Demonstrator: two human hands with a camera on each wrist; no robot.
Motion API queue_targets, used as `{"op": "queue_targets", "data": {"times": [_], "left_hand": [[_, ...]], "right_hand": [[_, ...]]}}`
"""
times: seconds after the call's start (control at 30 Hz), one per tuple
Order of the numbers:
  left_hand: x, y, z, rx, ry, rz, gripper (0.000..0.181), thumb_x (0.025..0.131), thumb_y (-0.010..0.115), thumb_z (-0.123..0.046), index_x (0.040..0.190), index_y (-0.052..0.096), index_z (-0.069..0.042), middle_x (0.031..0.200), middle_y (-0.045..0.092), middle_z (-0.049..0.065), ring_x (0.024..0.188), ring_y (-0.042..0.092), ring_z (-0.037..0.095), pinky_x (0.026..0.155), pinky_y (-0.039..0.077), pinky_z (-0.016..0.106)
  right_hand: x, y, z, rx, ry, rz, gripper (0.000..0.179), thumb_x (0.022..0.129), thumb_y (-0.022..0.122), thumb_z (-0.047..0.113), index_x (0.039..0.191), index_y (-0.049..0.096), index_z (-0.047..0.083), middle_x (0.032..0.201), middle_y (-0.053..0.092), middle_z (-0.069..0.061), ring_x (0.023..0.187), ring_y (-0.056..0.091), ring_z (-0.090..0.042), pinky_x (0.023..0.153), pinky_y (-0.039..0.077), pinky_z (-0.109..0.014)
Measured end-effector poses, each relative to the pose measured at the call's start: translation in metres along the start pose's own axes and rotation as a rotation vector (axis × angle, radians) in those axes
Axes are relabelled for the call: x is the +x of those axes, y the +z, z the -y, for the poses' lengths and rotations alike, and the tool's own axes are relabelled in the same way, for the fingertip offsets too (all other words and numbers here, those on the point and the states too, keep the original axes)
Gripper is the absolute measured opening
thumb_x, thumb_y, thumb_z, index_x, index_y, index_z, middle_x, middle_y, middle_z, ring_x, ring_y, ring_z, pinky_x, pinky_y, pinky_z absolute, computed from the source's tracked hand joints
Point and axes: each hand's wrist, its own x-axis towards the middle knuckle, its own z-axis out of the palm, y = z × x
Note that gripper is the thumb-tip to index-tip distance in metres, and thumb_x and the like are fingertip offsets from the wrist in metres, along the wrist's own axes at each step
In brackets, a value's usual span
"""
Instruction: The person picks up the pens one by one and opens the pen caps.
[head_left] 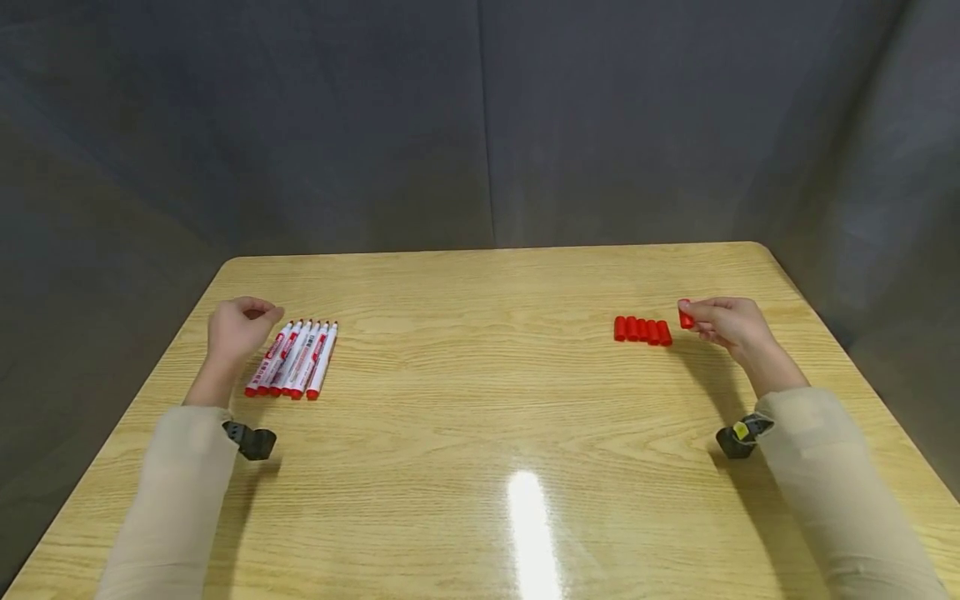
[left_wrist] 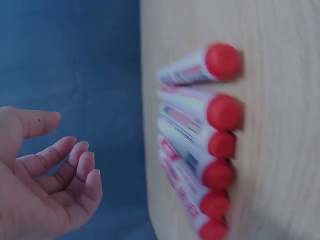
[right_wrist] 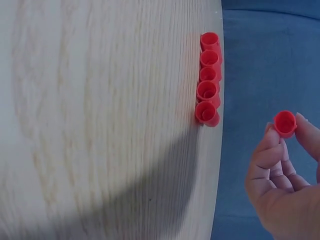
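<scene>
My right hand (head_left: 731, 323) pinches a red marker cap (head_left: 686, 313) between thumb and fingers, held above the table. In the right wrist view the open end of that cap (right_wrist: 285, 124) faces the camera. Just left of this hand, several more red caps (head_left: 642, 330) lie side by side in a row. Over on the left side, my left hand (head_left: 240, 327) hovers beside several uncapped white markers (head_left: 300, 358) with red ends. Its thumb and fingers are loosely bent with a gap between them in the left wrist view, and nothing is held.
The wooden table (head_left: 465, 375) has rounded far corners, and a bright reflection (head_left: 531, 525) shows near its front. Behind and at both sides hangs a dark grey curtain (head_left: 480, 125). A small black camera is strapped at each wrist.
</scene>
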Motion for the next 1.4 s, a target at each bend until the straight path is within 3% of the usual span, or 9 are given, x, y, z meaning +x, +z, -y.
{"op": "queue_targets", "data": {"times": [0.13, 0.27, 0.53, 0.73, 0.83, 0.9, 1.0, 1.3, 1.4], "left_hand": [[-0.020, -0.017, -0.040, -0.084, 0.018, 0.023, 0.051, 0.085, 0.053, -0.052, 0.105, 0.063, -0.006, 0.099, 0.058, 0.010, 0.084, 0.049, 0.023, 0.054, 0.042, 0.027], [-0.048, -0.037, -0.085, -0.183, 0.023, 0.075, 0.042, 0.087, 0.058, -0.040, 0.105, 0.063, -0.003, 0.098, 0.058, 0.013, 0.083, 0.049, 0.024, 0.057, 0.043, 0.032], [-0.054, -0.033, -0.094, -0.222, 0.052, 0.064, 0.037, 0.086, 0.059, -0.043, 0.103, 0.066, -0.011, 0.095, 0.059, 0.004, 0.082, 0.050, 0.016, 0.059, 0.045, 0.034], [-0.085, -0.054, -0.141, -0.241, 0.118, 0.096, 0.036, 0.090, 0.056, -0.031, 0.106, 0.062, 0.001, 0.097, 0.058, 0.015, 0.082, 0.049, 0.022, 0.065, 0.042, 0.027], [-0.079, -0.048, -0.133, -0.266, 0.102, 0.108, 0.035, 0.089, 0.058, -0.031, 0.105, 0.063, -0.001, 0.096, 0.058, 0.014, 0.082, 0.048, 0.022, 0.066, 0.042, 0.026], [-0.060, -0.030, -0.103, -0.261, 0.133, 0.067, 0.036, 0.087, 0.058, -0.042, 0.103, 0.066, -0.011, 0.094, 0.059, 0.004, 0.080, 0.048, 0.017, 0.062, 0.043, 0.023], [-0.049, -0.018, -0.086, -0.220, 0.147, 0.041, 0.040, 0.085, 0.055, -0.050, 0.103, 0.066, -0.016, 0.094, 0.060, 0.000, 0.080, 0.049, 0.014, 0.060, 0.044, 0.024], [-0.073, -0.034, -0.124, -0.398, 0.157, 0.102, 0.028, 0.085, 0.064, -0.029, 0.098, 0.066, -0.004, 0.090, 0.060, 0.008, 0.078, 0.049, 0.018, 0.063, 0.040, 0.022], [-0.088, -0.042, -0.147, -0.339, 0.155, 0.105, 0.032, 0.088, 0.060, -0.029, 0.100, 0.064, 0.001, 0.092, 0.059, 0.013, 0.080, 0.049, 0.021, 0.067, 0.040, 0.025]], "right_hand": [[0.003, -0.002, -0.002, -0.019, 0.010, -0.010, 0.021, 0.085, 0.065, 0.019, 0.064, 0.065, 0.021, 0.064, 0.060, 0.010, 0.054, 0.052, -0.004, 0.056, 0.048, -0.019], [0.008, -0.004, -0.005, -0.090, 0.017, -0.019, 0.020, 0.085, 0.066, 0.021, 0.065, 0.064, 0.023, 0.064, 0.058, 0.011, 0.057, 0.051, -0.004, 0.059, 0.047, -0.021], [0.020, -0.005, -0.013, -0.181, 0.037, -0.029, 0.010, 0.085, 0.065, 0.017, 0.079, 0.062, 0.009, 0.062, 0.054, 0.009, 0.055, 0.049, -0.004, 0.058, 0.047, -0.022], [0.025, -0.002, -0.018, -0.239, 0.061, -0.051, 0.030, 0.085, 0.064, 0.017, 0.102, 0.052, -0.005, 0.064, 0.053, 0.010, 0.056, 0.052, -0.001, 0.059, 0.048, -0.021], [0.026, 0.001, -0.019, -0.251, 0.062, -0.065, 0.033, 0.085, 0.064, 0.017, 0.103, 0.051, -0.007, 0.062, 0.054, 0.010, 0.055, 0.053, -0.002, 0.056, 0.048, -0.021], [0.027, 0.003, -0.020, -0.262, 0.063, -0.076, 0.033, 0.085, 0.064, 0.016, 0.102, 0.052, -0.008, 0.061, 0.054, 0.009, 0.054, 0.054, -0.002, 0.055, 0.048, -0.022], [0.027, 0.006, -0.020, -0.287, 0.067, -0.092, 0.028, 0.084, 0.064, 0.015, 0.098, 0.054, -0.008, 0.059, 0.054, 0.009, 0.052, 0.054, -0.003, 0.054, 0.048, -0.022], [0.032, 0.008, -0.024, -0.387, 0.096, -0.124, 0.025, 0.083, 0.064, 0.015, 0.092, 0.057, -0.007, 0.059, 0.054, 0.004, 0.054, 0.054, -0.008, 0.053, 0.047, -0.024], [0.034, 0.008, -0.025, -0.406, 0.103, -0.133, 0.023, 0.082, 0.065, 0.016, 0.089, 0.056, -0.004, 0.057, 0.054, 0.005, 0.054, 0.054, -0.007, 0.053, 0.046, -0.024]]}}
